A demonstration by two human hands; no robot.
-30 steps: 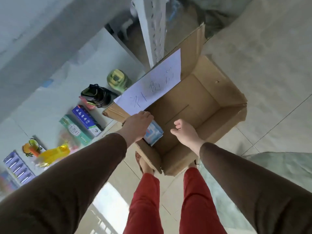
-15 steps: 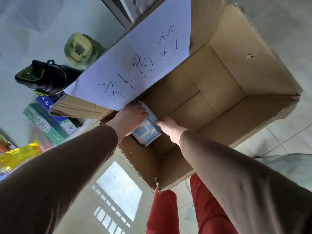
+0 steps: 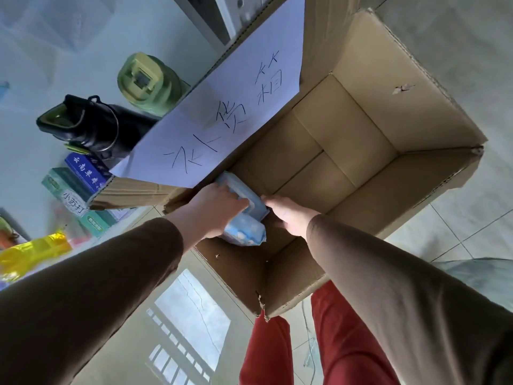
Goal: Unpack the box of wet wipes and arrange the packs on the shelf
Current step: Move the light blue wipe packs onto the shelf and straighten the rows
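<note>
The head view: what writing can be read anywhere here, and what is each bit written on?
"补货箱": handwritten on the white paper sheet lying over the brown cardboard box.
"小苏打": label of the green carton.
"云南草本": white characters on the blue carton; partly blurred, so uncertain.
Light blue wet wipes pack: print too blurred to read.

Beneath you lies a glossy pale grey tiled floor (image 3: 472,45) with thin dark grout lines at near right. Its near centre mirrors a bright barred window reflection (image 3: 191,323). A white perforated metal upright (image 3: 219,15) rises at far centre.
</note>
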